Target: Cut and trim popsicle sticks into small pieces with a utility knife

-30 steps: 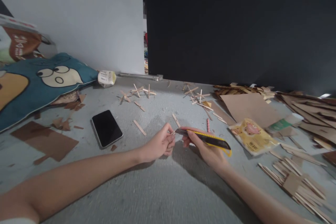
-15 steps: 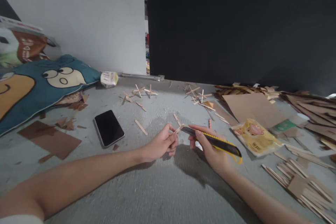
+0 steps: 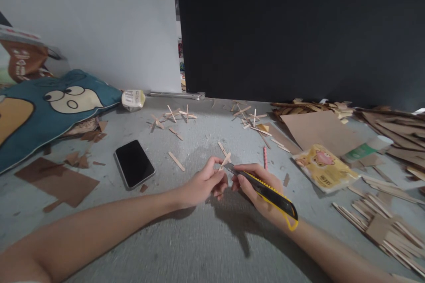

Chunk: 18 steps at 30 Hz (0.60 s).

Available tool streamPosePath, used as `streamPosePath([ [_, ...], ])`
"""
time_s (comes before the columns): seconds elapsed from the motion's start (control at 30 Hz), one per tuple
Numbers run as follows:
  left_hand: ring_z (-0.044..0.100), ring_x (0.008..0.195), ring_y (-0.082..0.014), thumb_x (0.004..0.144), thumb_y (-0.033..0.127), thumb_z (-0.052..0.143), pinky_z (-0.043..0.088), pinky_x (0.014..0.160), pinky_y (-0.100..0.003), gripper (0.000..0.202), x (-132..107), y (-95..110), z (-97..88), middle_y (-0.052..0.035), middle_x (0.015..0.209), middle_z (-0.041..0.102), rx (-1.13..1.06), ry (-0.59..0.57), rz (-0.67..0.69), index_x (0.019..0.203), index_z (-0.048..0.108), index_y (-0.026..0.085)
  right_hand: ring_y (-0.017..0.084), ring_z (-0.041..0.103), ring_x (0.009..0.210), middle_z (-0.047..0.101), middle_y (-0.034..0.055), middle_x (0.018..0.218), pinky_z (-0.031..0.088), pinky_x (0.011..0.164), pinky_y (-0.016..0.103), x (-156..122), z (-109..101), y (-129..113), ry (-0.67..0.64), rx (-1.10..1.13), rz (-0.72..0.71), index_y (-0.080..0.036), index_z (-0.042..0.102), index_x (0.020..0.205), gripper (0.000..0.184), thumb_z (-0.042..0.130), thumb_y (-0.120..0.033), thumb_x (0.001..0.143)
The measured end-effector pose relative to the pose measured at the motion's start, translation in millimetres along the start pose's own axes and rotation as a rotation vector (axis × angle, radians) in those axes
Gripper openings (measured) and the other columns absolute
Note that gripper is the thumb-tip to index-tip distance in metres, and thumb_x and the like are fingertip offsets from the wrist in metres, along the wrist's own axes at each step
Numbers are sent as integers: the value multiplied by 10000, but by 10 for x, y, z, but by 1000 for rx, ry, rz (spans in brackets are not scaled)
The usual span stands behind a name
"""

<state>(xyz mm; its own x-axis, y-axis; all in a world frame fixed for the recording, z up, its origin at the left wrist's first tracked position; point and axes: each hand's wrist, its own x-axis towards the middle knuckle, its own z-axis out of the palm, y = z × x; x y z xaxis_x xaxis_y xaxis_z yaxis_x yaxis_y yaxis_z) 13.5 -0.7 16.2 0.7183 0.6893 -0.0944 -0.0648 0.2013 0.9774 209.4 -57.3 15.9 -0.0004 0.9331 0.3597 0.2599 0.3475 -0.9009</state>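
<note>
Between the thumb and fingers of my left hand (image 3: 207, 182) is a small wooden craft stick (image 3: 226, 160), its free end pointing up and away. My right hand (image 3: 257, 185) is wrapped round a black and yellow utility knife (image 3: 270, 192), with its blade (image 3: 229, 166) out and against or very close to the stick; I cannot tell which. Just beyond my fingers another craft stick (image 3: 222, 147) lies on the grey table, and a further loose stick (image 3: 176, 161) rests left of it.
A phone (image 3: 134, 163) lies left of my hands. Crossed-stick pieces (image 3: 187, 115) stand at the back. On the right are a yellow packet (image 3: 325, 168), a striped pink stick (image 3: 265, 158), cardboard (image 3: 322, 132) and a pile of craft sticks (image 3: 381, 225). A blue cushion (image 3: 76, 97) sits at left.
The knife's handle end has swung down toward me, and its blade sits slightly lower on the stick. The stick in my left hand now points more upward. The whole view has shifted slightly.
</note>
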Motion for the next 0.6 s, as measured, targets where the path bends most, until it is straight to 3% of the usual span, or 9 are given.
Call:
streamPosePath([
  [0.6, 510, 567, -119, 1070, 589, 476, 416, 583, -258, 381, -9, -54, 43, 78, 714, 572, 246, 76, 68, 1190, 338, 255, 170, 754, 604, 797, 15, 753, 588, 559, 261, -40, 14, 108, -31, -89, -84, -257, 713, 1079, 166, 674, -392, 990],
])
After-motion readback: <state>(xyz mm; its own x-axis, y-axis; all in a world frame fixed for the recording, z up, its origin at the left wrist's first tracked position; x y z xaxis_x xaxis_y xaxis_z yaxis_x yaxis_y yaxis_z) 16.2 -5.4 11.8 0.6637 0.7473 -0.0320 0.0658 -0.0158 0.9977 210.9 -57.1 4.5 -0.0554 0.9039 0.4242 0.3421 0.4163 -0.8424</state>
